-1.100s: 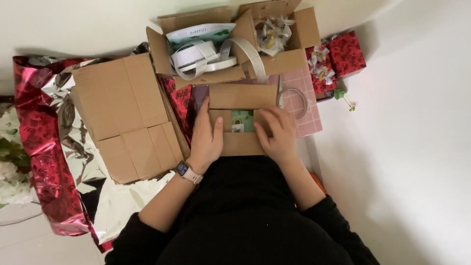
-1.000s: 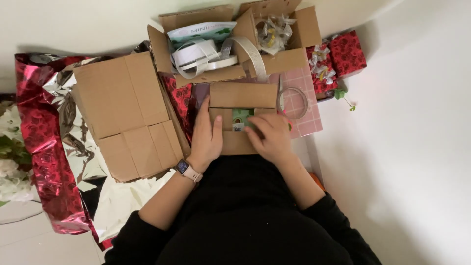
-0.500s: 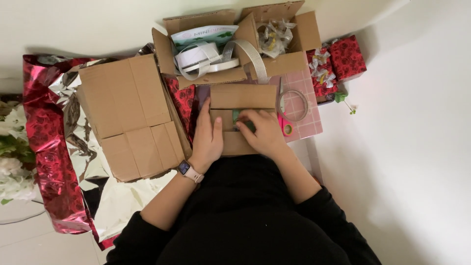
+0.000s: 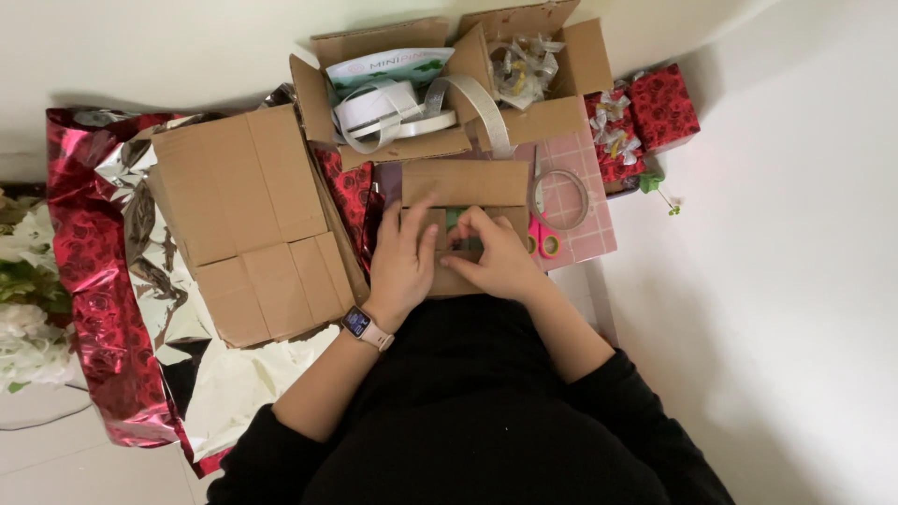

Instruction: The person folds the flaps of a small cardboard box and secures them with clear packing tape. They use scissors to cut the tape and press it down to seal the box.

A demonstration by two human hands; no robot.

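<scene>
A small brown cardboard box (image 4: 465,183) lies in front of me with its far flap folded back. My left hand (image 4: 404,262) rests flat on the box's left flap, a watch on its wrist. My right hand (image 4: 488,254) presses on the right flap, with fingers curled over the middle gap. A sliver of a green item (image 4: 456,221) shows in the gap between the flaps. Both hands hold the flaps nearly closed.
A flattened cardboard piece (image 4: 248,220) lies left on red and silver wrapping foil (image 4: 89,271). An open carton (image 4: 440,89) with white ribbon stands beyond. A tape roll (image 4: 558,198), pink-handled scissors (image 4: 541,243) on a pink mat, and red wrapped gifts (image 4: 655,117) lie right. White flowers (image 4: 23,309) sit far left.
My right hand moved left across the box, pushing the right flap over the opening. The green item inside went from plainly visible to nearly covered. The left hand stayed put.
</scene>
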